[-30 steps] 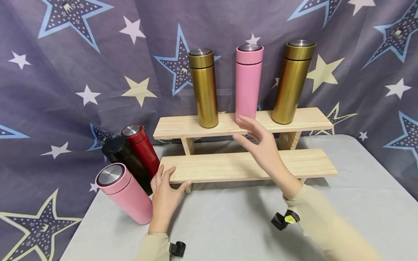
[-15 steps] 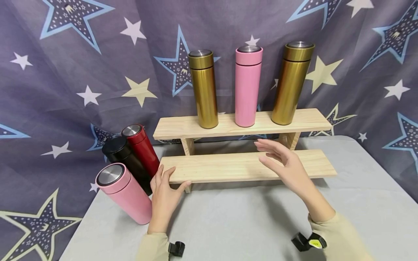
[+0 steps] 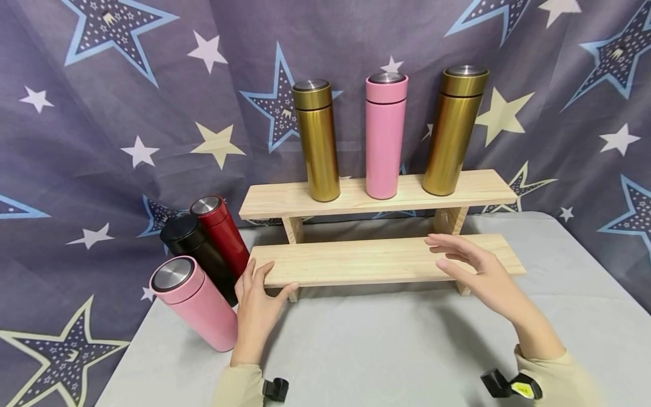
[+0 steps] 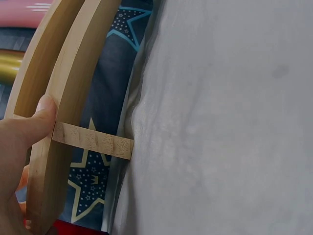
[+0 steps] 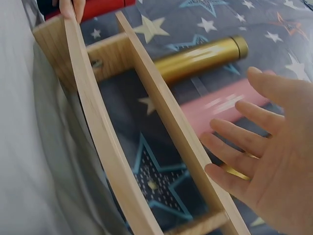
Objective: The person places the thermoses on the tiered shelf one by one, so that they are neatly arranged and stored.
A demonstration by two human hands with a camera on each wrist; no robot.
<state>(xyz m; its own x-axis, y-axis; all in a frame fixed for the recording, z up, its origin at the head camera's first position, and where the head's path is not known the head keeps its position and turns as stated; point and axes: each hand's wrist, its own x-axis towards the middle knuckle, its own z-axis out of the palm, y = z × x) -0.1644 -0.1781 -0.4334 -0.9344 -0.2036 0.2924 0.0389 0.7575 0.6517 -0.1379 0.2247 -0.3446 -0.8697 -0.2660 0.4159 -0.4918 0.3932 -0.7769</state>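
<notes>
The left grip [image 3: 256, 314], a bare hand, pinches the left end of a two-tier shelf of pale wood [image 3: 356, 263], thumb [image 4: 43, 116] against its front edge. From there the shelf's long axis runs away rightward, so the left grip is the nearer, in contact. The right grip [image 3: 485, 277], a bare hand with fingers apart, holds nothing near the shelf's right end. The shelf looks smooth and straight-edged, standing on a counter with grey cloth [image 3: 366, 345]. On its upper tier stand a gold cylindrical bottle [image 3: 320, 147], a pink cylindrical bottle [image 3: 385, 147] and another gold cylindrical bottle [image 3: 454, 141]. Left of the shelf are red [image 3: 222, 234], black [image 3: 202, 249] and pink [image 3: 200, 311] cylindrical bottles.
</notes>
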